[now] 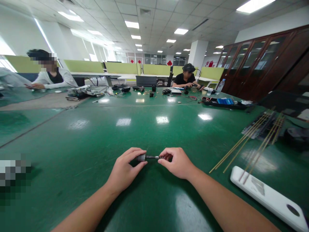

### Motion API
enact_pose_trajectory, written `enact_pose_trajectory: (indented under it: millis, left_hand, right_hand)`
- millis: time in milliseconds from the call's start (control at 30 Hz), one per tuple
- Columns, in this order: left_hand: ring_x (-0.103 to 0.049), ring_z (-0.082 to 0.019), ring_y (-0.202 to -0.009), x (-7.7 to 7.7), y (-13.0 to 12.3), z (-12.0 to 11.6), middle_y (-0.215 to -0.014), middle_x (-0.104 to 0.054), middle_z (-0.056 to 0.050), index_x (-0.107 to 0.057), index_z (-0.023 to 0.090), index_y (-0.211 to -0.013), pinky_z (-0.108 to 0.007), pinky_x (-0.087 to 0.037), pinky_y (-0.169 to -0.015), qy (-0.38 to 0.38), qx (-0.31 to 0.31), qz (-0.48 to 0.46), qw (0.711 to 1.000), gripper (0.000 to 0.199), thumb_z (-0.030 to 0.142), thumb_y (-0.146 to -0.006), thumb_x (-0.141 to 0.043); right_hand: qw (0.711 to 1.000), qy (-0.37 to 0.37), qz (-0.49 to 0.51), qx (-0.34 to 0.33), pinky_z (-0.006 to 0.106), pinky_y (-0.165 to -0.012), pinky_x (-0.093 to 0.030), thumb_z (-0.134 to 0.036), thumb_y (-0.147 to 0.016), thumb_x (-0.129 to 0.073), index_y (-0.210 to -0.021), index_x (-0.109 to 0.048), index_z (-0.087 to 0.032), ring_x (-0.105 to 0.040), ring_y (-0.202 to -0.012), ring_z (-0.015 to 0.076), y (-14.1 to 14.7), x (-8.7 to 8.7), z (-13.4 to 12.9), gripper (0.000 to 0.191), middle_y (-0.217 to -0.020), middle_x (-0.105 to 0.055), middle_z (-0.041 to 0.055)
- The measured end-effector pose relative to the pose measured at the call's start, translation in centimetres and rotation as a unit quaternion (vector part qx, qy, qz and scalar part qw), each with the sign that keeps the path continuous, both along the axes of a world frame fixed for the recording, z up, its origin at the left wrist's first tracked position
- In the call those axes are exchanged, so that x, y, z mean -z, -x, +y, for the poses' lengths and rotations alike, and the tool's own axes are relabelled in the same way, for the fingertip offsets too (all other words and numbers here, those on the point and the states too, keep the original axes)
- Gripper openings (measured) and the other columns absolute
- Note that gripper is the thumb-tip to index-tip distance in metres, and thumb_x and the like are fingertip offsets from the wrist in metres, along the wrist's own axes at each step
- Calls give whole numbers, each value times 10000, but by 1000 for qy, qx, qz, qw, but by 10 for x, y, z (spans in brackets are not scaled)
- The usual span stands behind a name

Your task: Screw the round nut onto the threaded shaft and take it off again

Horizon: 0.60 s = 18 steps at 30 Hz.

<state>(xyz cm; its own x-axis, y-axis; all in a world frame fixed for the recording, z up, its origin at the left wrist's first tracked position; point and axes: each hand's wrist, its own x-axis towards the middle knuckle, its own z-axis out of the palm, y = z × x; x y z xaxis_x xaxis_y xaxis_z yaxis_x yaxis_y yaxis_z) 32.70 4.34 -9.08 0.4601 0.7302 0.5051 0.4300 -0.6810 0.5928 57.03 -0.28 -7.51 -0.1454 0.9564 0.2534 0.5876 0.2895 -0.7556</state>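
Note:
Just above the green tabletop, my left hand (125, 167) grips a grey cylindrical part (142, 157) between thumb and fingers. A thin metal shaft (151, 157) extends from that part toward the right. At the shaft's far end, my right hand (178, 162) pinches a small dark piece that looks like a coil spring (162, 157). The spring seems to be around or against the shaft tip; I cannot tell which. Fingers cover part of both pieces. The shaft lies roughly level between my two hands.
Thin yellowish rods (243, 138) lie at the right, near a long white device (267, 196). A black tray with blue items (224, 101) sits farther back. Electronic parts (84, 92) line the far edge. Two people sit across the table (108, 129). A blurred object is at far left.

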Motion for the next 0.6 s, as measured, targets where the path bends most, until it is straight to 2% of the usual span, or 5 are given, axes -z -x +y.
enact_pose_trajectory:
  millis: [433, 533, 600]
  left_hand:
    - [-600, -194, -1072, 0, 1, 0, -1148, -637, -10, -655, 304, -1148, -342, -473, -970, 5, -7, -2, 1000, 275, 272, -877, -696]
    - [-611, -215, -1052, 0, 2, 2, -1132, -652, -28, -659, 274, -1127, -357, -477, -956, 10, -30, -9, 999, 261, 320, -873, -694]
    - [-616, -232, -1038, 0, 3, 5, -1123, -663, -38, -659, 262, -1129, -370, -478, -941, 16, -67, -10, 998, 292, 381, -865, -697]
  right_hand:
    - [1000, -1, 5, 10, 256, -642, -478, -294, -810, -696, -858, -724, -194, -627, -654, 143, 0, -4, 0, 114, -732, -698, 12]
    - [999, -9, 28, 26, 261, -667, -484, -314, -822, -689, -863, -719, -190, -632, -675, 145, -1, -5, 0, 133, -750, -701, 18]
    - [998, -9, 53, 42, 259, -659, -482, -347, -841, -674, -868, -711, -184, -625, -677, 144, -1, -4, 2, 170, -752, -695, 23]
